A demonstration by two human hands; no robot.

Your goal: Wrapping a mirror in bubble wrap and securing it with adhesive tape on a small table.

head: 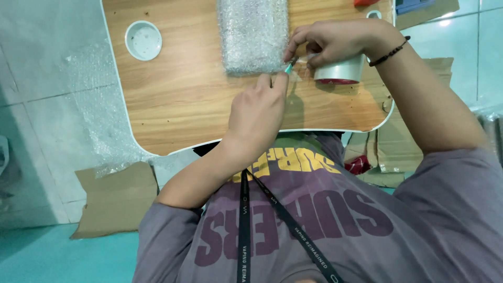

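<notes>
My left hand is closed around a small teal-tipped cutting tool, whose tip points at the near right corner of a bubble-wrapped parcel. My right hand, with a dark bead bracelet on the wrist, grips a roll of clear tape with a red core. Its fingers pinch the tape end just beside the tool's tip. The parcel lies on a small wooden table with a white rim. The two hands almost touch at the parcel's corner.
A white round dish is set in the table's far left. A bubble wrap sheet lies on the tiled floor to the left, with cardboard near it. More flattened cardboard lies to the right. Red and blue objects sit at the far edge.
</notes>
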